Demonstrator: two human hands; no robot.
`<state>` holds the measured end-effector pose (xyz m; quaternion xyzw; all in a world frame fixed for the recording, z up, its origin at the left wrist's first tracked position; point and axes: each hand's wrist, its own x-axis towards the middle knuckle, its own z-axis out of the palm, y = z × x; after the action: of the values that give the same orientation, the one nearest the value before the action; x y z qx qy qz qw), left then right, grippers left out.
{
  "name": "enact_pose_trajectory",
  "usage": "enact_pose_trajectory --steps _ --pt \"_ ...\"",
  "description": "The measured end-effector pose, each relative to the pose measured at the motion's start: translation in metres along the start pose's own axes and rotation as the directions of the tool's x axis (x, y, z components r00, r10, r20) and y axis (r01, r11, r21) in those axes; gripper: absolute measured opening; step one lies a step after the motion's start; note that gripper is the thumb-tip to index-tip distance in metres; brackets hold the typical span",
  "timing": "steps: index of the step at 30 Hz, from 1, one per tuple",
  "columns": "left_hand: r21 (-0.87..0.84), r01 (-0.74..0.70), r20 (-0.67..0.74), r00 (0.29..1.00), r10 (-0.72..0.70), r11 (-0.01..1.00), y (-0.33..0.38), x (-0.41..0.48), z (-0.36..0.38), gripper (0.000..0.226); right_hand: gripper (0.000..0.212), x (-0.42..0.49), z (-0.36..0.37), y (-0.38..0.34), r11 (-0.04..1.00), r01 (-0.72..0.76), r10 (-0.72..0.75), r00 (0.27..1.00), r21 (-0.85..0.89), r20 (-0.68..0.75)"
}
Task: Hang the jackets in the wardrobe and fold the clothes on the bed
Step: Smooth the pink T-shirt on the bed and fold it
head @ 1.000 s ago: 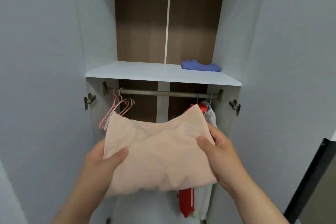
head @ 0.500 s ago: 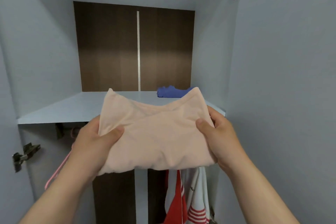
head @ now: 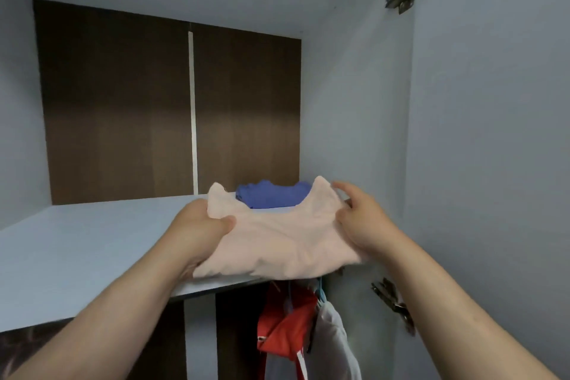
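the folded pink garment (head: 277, 241) was held at the front right part of the upper shelf (head: 77, 250) of the wardrobe (head: 354, 102), just in front of a folded blue garment (head: 271, 194); whether its underside was resting on the board could not be told.

the left hand (head: 200, 225) was closed on the left edge, the thumb laid over the top and the fingers hidden beneath; the right hand (head: 361, 219) was closed on the right edge in the same way, the thumb pressed on the top face, with one finger raised behind the far corner.

handling, as judged: the item was taken to be light, soft and limp, with no stiffness of its own; the two far corners were seen standing up past the hands, and the middle was seen creased and dipping. support at one point only would probably allow the folds to open; hold is therefore best taken at both side edges, all layers being pinched together, or flat from below. little risk of breakage or slipping was expected; loss of the fold was judged the main risk.

below the shelf, a red jacket (head: 287, 318) and a white jacket (head: 336, 342) were seen hanging.
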<state>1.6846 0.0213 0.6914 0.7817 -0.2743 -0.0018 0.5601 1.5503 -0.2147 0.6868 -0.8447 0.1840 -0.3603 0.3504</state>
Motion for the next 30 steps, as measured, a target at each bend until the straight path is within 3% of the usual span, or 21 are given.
enact_pose_trajectory --steps 3,8,10,12,15,17,20,23,30 --pt "0.113 -0.013 0.015 1.0 0.011 0.993 -0.011 0.03 0.018 0.015 0.061 0.023 0.008 0.023 0.995 0.009 -0.009 1.0 -0.096 -0.001" --pt "0.036 -0.028 0.098 0.995 0.024 0.999 -0.009 0.059 0.036 0.025 0.058 0.051 0.005 0.04 0.964 -0.117 0.101 0.992 -0.239 -0.078" --pt "0.189 -0.074 0.089 0.994 0.058 0.979 -0.007 0.065 0.041 0.039 0.051 0.055 0.001 0.034 0.853 -0.1 0.045 0.992 -0.512 -0.118" --pt "0.385 -0.165 0.168 0.98 0.106 0.908 -0.007 0.064 0.041 0.054 0.046 0.054 0.003 0.025 0.71 -0.098 0.067 0.995 -0.697 -0.072" --pt "0.609 -0.277 0.442 0.896 -0.029 0.743 -0.011 0.053 0.046 0.071 0.061 0.046 0.025 0.018 0.651 -0.065 0.339 0.917 -0.756 0.213" --pt "0.762 -0.3 0.454 0.88 -0.143 0.573 -0.01 0.049 0.052 0.074 0.063 0.048 0.038 0.022 0.636 -0.024 0.393 0.87 -0.771 0.297" --pt "0.818 -0.312 0.444 0.877 -0.185 0.484 0.004 0.054 0.066 0.067 0.066 0.073 0.039 0.031 0.618 0.007 0.428 0.836 -0.786 0.343" --pt "0.803 -0.339 0.485 0.849 -0.208 0.49 0.011 0.068 0.079 0.057 0.065 0.1 0.037 0.047 0.648 -0.048 0.431 0.846 -0.76 0.314" --pt "0.777 -0.263 0.417 0.895 -0.156 0.571 -0.007 0.096 0.103 0.069 0.063 0.125 0.042 0.069 0.609 -0.032 0.403 0.873 -0.793 0.275"
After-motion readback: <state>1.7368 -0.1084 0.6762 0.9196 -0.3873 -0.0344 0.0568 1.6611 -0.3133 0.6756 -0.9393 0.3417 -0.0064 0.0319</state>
